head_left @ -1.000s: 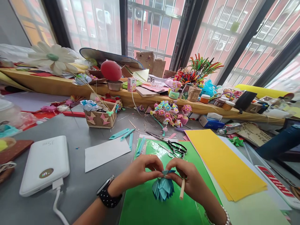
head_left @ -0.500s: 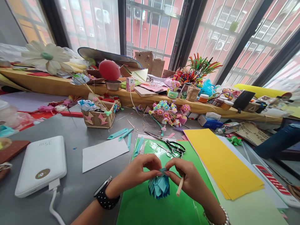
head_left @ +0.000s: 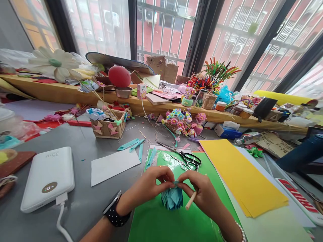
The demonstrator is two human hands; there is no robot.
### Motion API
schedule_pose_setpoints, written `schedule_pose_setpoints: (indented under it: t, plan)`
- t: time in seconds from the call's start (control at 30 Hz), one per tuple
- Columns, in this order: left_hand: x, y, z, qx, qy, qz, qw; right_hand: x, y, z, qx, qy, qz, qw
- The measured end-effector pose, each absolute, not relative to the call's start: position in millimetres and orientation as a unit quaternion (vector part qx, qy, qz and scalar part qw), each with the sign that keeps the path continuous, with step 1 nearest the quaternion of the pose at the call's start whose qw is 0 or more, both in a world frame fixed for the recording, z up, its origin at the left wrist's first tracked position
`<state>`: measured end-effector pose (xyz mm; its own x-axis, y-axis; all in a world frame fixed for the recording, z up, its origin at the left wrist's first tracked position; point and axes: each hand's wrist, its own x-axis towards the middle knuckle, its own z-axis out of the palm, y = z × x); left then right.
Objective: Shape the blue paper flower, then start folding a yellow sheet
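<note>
A blue folded-paper flower (head_left: pixel 172 198) hangs between my two hands above a green sheet (head_left: pixel 161 222). My left hand (head_left: pixel 148 186), with a dark watch on its wrist, pinches the flower's top with closed fingers. My right hand (head_left: pixel 202 193) pinches the same top from the other side. A thin wooden stick (head_left: pixel 191 200) is tucked in the right hand's fingers and slants down to the left. Black-handled scissors (head_left: pixel 188 160) lie just beyond the hands on the green sheet.
A white power bank (head_left: pixel 47 176) with a cable lies at the left, a white paper (head_left: pixel 113 164) beside it. Yellow sheets (head_left: pixel 239 174) lie at the right. Teal paper strips (head_left: pixel 133 145), a cardboard box (head_left: pixel 108 126), paper flowers (head_left: pixel 180 121) and a cluttered wooden shelf (head_left: pixel 63 92) fill the back.
The hands have stayed pinched on the flower's top. The small blue tip that stuck out there is now pressed down, and the stick has tilted further left.
</note>
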<state>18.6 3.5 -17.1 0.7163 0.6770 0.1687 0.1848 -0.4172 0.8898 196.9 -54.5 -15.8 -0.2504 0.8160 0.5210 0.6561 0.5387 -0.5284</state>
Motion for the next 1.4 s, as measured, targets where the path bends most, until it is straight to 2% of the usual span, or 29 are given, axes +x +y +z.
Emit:
schedule_pose_setpoints:
  t: [0.27,0.6,0.87,1.07,1.4]
  plan:
    - [17.1,3.6,-19.9,0.807,0.267,0.278,0.448,196.5,-53.6,-17.7,-0.457,-0.779,0.090,0.419]
    - [19.3,2.3,-22.8,0.820,0.268,0.322,0.390,193.8,-53.5,-23.0,-0.437,-0.781,0.019,0.445]
    - [16.5,4.7,-23.9,0.822,0.267,0.333,0.378,201.1,-55.4,-17.5,-0.450,-0.783,0.110,0.414]
    - [17.0,4.7,-25.2,0.824,0.267,0.337,0.370,199.8,-55.6,-16.8,-0.472,-0.771,0.123,0.409]
    - [16.6,5.3,-17.6,0.782,0.256,0.282,0.493,197.3,-56.9,-17.7,-0.500,-0.751,0.130,0.411]
